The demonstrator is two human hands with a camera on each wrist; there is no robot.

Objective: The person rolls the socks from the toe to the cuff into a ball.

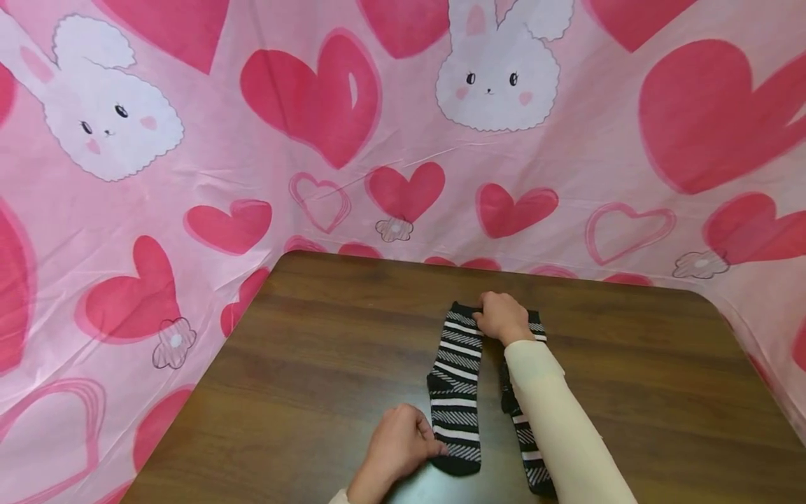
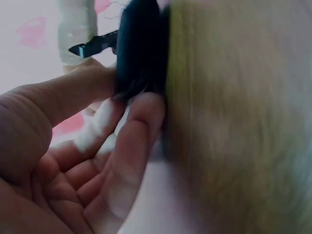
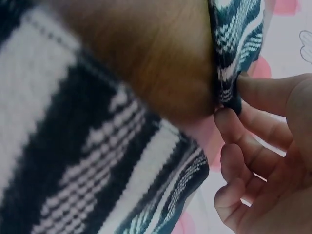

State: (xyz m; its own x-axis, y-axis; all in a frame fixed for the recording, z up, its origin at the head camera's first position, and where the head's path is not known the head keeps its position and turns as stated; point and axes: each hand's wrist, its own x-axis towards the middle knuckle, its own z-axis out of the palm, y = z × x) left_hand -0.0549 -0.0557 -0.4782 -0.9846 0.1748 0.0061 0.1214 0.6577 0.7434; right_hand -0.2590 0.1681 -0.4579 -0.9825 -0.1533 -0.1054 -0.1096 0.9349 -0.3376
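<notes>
A striped black-and-white sock lies lengthwise on the table, its black toe toward the front. My left hand pinches the edge of that toe; in the left wrist view the thumb and a fingertip close on the dark knit. At the far end, my right hand holds the right corner of the same sock's cuff, and the right wrist view has thumb and forefinger pinching the striped fabric. A second matching sock lies to the right, partly hidden under my right hand and forearm.
The brown wooden table has rounded far corners. A pink cloth with hearts and rabbits hangs behind it and along its left side. My right sleeve passes over the second sock.
</notes>
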